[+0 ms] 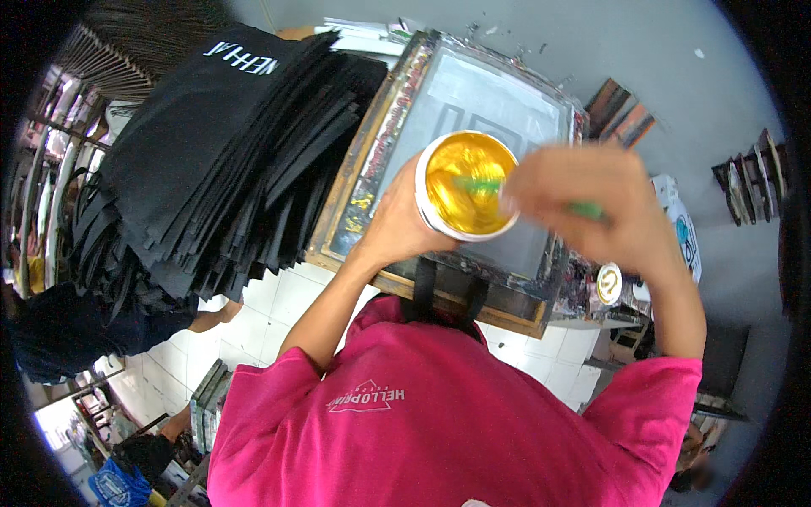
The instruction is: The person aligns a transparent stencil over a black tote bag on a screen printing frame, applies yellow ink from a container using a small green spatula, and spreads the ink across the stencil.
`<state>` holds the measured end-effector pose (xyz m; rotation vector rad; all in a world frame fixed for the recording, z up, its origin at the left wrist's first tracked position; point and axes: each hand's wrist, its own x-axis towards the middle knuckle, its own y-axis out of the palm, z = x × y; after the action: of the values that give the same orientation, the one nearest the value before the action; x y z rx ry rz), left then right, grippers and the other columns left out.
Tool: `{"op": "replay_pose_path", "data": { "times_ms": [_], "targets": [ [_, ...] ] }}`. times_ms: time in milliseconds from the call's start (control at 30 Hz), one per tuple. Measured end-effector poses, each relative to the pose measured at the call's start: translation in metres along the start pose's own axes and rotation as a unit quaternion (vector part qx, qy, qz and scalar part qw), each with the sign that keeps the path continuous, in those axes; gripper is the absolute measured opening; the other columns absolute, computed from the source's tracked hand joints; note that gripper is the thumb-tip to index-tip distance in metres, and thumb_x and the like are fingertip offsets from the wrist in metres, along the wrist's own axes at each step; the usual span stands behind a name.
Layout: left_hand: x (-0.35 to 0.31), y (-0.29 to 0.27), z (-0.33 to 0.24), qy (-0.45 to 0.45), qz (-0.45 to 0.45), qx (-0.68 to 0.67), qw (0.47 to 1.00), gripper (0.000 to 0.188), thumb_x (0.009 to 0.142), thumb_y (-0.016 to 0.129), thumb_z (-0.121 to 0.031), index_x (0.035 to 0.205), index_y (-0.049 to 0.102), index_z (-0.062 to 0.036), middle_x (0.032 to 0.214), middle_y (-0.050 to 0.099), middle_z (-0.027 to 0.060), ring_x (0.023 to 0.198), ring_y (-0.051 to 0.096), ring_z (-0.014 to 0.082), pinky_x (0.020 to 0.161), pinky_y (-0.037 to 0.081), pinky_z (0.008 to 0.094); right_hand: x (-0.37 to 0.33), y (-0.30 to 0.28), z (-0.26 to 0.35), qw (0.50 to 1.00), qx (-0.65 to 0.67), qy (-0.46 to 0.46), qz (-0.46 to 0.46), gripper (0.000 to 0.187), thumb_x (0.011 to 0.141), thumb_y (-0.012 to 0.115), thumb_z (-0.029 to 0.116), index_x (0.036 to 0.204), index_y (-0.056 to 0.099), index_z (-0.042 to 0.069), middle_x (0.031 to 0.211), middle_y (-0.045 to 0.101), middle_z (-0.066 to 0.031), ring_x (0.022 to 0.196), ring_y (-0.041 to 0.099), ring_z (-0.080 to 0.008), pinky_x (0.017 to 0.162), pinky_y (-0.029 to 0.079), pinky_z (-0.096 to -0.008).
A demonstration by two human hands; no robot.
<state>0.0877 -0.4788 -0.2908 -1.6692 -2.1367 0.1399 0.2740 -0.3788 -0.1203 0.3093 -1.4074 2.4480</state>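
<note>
My left hand is wrapped round the side of a white tub, which is tilted so that its open top shows. Shiny gold paint fills the inside, with swirl marks on its surface. A green stirring stick dips into it, its lower end hidden in the paint. Above the tub's right rim my right hand grips the stick; the fingers are blurred by motion. Under the tub lies a wood-framed printing screen with a pale mesh and paint-stained edges.
A tall pile of black fabric bags stands left of the screen. Another person's dark sleeve and hand are at the far left. To the right are a gold-smeared lid, squeegees and a wall rack of tools.
</note>
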Motion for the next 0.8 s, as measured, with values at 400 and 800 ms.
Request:
{"op": "replay_pose_path", "data": {
  "times_ms": [400,800],
  "targets": [
    [0.013,0.038,0.011,0.006,-0.04,0.069,0.997,0.104,0.053,0.092,-0.022,0.144,0.046,-0.0014,0.136,0.056,0.0203,0.128,0.055,0.0375,0.109,0.044,0.0443,-0.072,-0.029,-0.051,0.977,0.083,0.194,-0.044,0.007,0.091,0.071,0.01,0.095,0.07,0.004,0.083,0.07,-0.0073,0.07,0.068,-0.0187,0.066,0.054,-0.0326],
    [0.039,0.033,0.014,0.057,0.003,0.106,0.993,0.102,0.055,0.093,-0.023,0.143,0.046,-0.0018,0.137,0.054,0.021,0.129,0.052,0.0387,0.11,0.042,0.0462,-0.129,0.079,-0.088,0.642,0.502,0.369,-0.447,0.016,0.097,0.066,0.018,0.1,0.065,0.002,0.085,0.069,-0.011,0.068,0.07,-0.0168,0.067,0.063,-0.0364]
  ]
}}
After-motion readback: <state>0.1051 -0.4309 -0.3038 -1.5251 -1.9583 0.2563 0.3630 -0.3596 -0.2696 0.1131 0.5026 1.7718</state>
